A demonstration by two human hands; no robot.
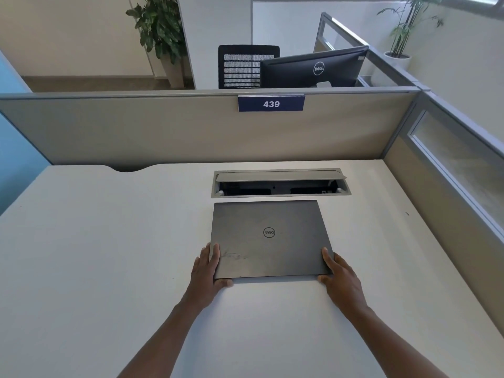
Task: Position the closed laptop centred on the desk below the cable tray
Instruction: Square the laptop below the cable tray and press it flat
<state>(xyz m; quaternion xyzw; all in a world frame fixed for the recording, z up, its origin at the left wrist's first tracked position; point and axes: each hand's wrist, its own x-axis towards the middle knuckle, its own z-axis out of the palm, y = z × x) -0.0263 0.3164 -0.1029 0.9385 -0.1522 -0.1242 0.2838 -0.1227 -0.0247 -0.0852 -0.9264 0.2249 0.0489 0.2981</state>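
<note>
A closed grey laptop (268, 238) lies flat on the white desk (109, 241), its far edge just short of the cable tray (281, 184), whose lid is flipped open. My left hand (207, 271) grips the laptop's near left corner, thumb under the front edge. At the near right corner my right hand (339, 276) holds it the same way. The laptop sits roughly in line with the tray, shifted slightly left.
A beige partition (191, 129) with a blue "439" sign (271, 104) backs the desk. A side partition with a glass strip (452, 170) bounds the right. Beyond stand a monitor (313, 68), a black chair (246, 66) and potted plants.
</note>
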